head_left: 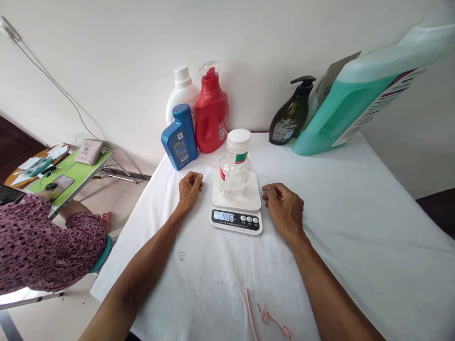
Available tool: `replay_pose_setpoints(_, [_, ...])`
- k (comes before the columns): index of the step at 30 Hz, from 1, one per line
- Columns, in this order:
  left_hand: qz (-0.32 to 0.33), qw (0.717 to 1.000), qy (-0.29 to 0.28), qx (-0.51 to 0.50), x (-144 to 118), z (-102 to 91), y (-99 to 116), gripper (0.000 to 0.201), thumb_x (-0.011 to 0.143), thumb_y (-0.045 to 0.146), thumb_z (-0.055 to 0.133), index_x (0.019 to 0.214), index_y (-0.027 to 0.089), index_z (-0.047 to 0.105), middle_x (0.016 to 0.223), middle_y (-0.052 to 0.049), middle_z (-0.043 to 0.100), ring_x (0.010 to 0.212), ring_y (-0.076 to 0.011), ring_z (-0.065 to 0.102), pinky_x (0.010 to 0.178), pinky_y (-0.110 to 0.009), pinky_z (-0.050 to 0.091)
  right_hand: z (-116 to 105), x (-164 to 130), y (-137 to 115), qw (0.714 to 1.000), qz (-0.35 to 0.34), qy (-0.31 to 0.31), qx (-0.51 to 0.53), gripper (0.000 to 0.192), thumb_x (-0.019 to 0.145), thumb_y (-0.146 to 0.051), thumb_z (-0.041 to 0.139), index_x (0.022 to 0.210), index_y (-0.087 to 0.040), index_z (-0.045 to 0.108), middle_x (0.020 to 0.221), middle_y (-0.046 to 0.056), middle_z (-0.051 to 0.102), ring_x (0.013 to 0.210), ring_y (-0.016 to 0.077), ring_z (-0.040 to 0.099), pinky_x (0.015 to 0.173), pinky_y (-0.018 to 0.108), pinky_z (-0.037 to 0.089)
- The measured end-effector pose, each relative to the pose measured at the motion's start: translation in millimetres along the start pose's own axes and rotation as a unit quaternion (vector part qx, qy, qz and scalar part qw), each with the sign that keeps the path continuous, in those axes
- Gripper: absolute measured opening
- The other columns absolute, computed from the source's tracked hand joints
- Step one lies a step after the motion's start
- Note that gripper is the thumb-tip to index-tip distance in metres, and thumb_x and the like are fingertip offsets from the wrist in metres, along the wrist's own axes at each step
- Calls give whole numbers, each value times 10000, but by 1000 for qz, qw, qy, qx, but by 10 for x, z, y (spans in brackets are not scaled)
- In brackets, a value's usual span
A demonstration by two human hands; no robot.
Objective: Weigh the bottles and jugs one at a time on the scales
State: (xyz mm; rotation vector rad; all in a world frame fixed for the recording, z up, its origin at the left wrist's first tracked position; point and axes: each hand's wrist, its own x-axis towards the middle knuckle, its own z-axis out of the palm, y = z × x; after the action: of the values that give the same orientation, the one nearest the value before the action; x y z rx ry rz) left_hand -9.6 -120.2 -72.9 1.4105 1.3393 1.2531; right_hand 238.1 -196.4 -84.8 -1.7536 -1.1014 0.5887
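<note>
Now the weighing step: a clear bottle [235, 166] stands upright on the scale [237, 208], display lit. Left hand [189, 188] and right hand [284, 207] rest loosely curled and empty on the surface [355, 227] either side; reading it needs stillness.

Both forearms bare to the bottom frame edge, no sleeves in view. Left hand [189, 187] and right hand [283, 207]: bare, no gloves, rings, watch or bands visible. Knuckles and tendons stand out; nothing else of the body shows.
</note>
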Motion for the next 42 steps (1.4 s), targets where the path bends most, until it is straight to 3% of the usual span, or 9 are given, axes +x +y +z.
replay_pose_setpoints(38, [-6,1000,-1,5,-2,3,-32,282,893,446,667,765,204,594,615,21,587,547,-115,525,573,-260,422,5,4,9,1000,-5,-1,0,310,814,-447,477,847,-225,690,731,41,725,631,226,639,747,376,474])
replay_pose_setpoints(42, [47,999,-10,-11,-69,-14,120,393,929,583,634,934,190,652,797,-39,676,704,-157,629,667,-287,496,3,-2,7,1000,4,-3,6,325,818,-467,485,852,-219,693,732,41,718,628,226,639,743,375,477])
